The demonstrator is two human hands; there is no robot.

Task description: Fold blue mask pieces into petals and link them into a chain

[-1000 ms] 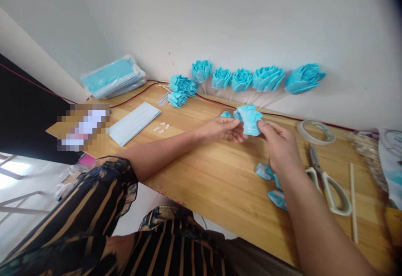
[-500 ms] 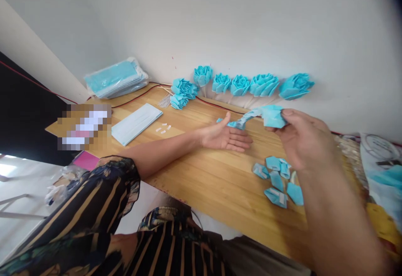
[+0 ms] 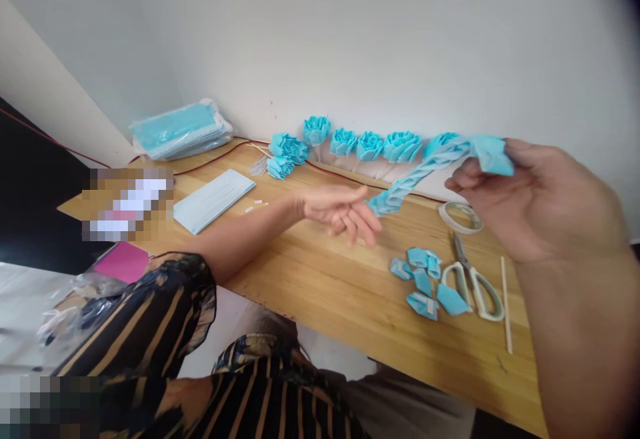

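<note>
Currently, the right hand (image 3: 543, 202) pinches one end of a pleated blue strip (image 3: 419, 174) between thumb and fingers. The hands are apart. Clock positions are taken from the left hand (image 3: 337, 211), whose fingers are loosely parted; contact with the strip's far end cannot be confirmed. The strip extends between 2 and 3 o'clock. Progress, as judged: the blue flowers (image 3: 370, 146) between 11 and 2 o'clock and the flower bundle (image 3: 283, 150) at 10 appear complete; the strip is not in flower form. Folded blue pieces (image 3: 423, 282) lie loose at 4 o'clock, beside scissors (image 3: 466, 266). One flat mask (image 3: 215, 200), at 9 o'clock, appears uncut.
</note>
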